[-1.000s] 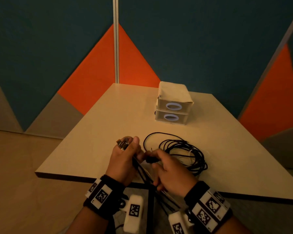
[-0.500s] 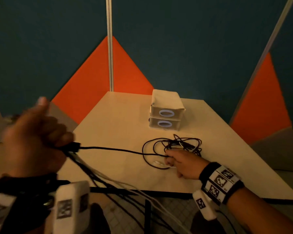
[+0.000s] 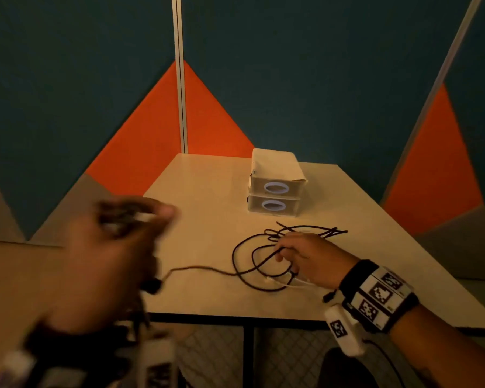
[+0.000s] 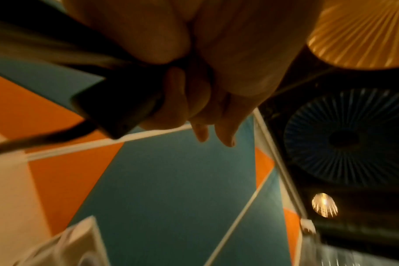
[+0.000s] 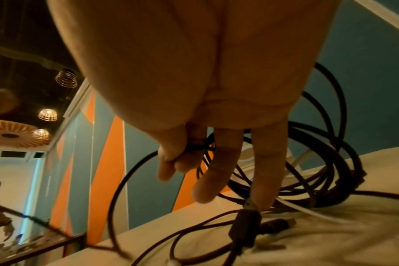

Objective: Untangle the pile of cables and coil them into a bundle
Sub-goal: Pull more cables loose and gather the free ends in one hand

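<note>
A tangle of black cables with a thin white cable lies on the pale table. My right hand rests over the pile, thumb and forefinger pinching one black strand while the other fingers hang into the loops. My left hand, blurred, is raised at the table's left front corner and grips a bunch of cable ends with a dark plug. One black cable sags from it across the table to the pile. A black plug lies under my right fingers.
Two stacked cream boxes with oval handles stand behind the pile. The table's front edge has a dark metal frame below. Blue and orange wall panels close the space behind and to both sides.
My left hand, which had pulled far out to the left, has come back toward the table, so the taut cable now sags. My right hand stays on the pile.
</note>
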A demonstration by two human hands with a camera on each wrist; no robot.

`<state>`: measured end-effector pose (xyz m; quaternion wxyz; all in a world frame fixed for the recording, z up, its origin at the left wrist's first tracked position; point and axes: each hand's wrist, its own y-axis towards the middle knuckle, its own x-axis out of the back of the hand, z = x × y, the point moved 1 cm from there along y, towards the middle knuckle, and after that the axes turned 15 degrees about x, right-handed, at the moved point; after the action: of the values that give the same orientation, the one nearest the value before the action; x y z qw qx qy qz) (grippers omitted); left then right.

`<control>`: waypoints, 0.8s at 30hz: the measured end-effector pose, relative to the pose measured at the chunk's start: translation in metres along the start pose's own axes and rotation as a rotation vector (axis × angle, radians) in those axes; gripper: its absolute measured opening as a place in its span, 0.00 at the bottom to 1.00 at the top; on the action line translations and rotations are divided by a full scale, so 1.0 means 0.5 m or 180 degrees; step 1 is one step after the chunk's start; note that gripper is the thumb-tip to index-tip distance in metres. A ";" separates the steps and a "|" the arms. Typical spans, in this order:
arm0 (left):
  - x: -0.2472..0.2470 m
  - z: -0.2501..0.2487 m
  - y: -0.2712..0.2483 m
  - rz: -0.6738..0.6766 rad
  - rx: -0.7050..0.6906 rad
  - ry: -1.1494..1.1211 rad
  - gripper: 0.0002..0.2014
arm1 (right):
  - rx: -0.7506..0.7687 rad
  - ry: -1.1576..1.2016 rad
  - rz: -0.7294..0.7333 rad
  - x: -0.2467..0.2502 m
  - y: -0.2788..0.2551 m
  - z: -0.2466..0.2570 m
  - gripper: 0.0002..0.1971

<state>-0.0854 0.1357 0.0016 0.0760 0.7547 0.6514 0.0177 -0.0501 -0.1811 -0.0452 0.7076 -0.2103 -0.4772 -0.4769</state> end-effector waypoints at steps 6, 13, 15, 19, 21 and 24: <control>-0.217 0.095 0.044 0.0222 0.0066 0.1393 0.17 | 0.0475 0.0019 -0.0239 -0.021 0.003 0.034 0.13; -0.229 0.143 0.079 0.0103 0.0418 0.1813 0.25 | 0.0502 -0.0020 -0.0256 -0.023 -0.005 0.024 0.10; -0.204 0.114 0.073 -0.0021 0.0293 0.1813 0.27 | 0.0520 -0.0214 -0.0232 -0.018 -0.006 0.013 0.09; -0.132 0.036 0.051 -0.0195 0.0234 0.1537 0.26 | 0.0213 0.0040 0.0038 0.008 0.002 -0.014 0.10; -0.094 0.001 0.035 -0.0133 0.0281 0.1384 0.28 | 0.0195 -0.0021 -0.0024 0.020 0.014 -0.018 0.10; -0.065 -0.046 0.003 -0.0198 0.0244 0.1045 0.28 | 0.0199 -0.0145 0.0004 0.031 0.037 -0.015 0.10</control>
<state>-0.0919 0.1055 0.0271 -0.0597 0.7235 0.6783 0.1135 -0.0289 -0.1856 -0.0319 0.7030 -0.1992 -0.5077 -0.4565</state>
